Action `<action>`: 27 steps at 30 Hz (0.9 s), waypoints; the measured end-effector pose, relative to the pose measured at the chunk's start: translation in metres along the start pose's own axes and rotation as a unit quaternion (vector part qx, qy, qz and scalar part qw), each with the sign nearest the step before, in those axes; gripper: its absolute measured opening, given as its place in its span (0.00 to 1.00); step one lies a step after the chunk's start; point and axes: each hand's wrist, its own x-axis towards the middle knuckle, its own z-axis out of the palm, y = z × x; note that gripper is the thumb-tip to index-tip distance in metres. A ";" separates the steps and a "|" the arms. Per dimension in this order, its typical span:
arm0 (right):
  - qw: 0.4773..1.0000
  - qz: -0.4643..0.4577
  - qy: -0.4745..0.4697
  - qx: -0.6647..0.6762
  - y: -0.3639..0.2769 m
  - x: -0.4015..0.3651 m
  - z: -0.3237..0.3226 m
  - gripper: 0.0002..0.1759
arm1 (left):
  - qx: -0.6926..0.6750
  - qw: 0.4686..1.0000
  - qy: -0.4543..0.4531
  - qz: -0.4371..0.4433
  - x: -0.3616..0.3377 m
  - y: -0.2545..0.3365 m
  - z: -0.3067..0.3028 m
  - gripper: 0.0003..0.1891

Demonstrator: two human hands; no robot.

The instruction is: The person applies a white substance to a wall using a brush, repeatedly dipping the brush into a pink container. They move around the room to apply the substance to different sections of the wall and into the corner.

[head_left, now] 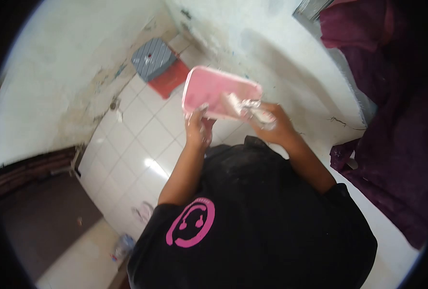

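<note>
My left hand (pixel 197 126) grips the near left edge of a shallow pink plastic tray (pixel 209 84), with the thumb over its rim. White smears cover the thumb and fingers. In my right hand (pixel 277 126) is a paintbrush (pixel 234 103), coated in white, its head over the inside of the tray. The brush's metal band and whitened handle show between the fingers. Both hands are out in front of my black shirt (pixel 271 216), above the floor.
A grey-topped red step stool (pixel 152 59) stands by the wall corner. Patchy walls (pixel 281 62) rise on two sides above white floor tiles (pixel 132 139). Purple cloth (pixel 382 120) hangs at the right. Sandals (pixel 144 212) and a plastic bottle (pixel 123 246) lie at lower left, near a dark opening (pixel 45 212).
</note>
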 end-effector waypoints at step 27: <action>0.997 0.018 -0.004 0.081 0.036 -0.071 -0.065 0.09 | 0.030 0.996 0.048 0.066 -0.096 -0.084 0.065 0.26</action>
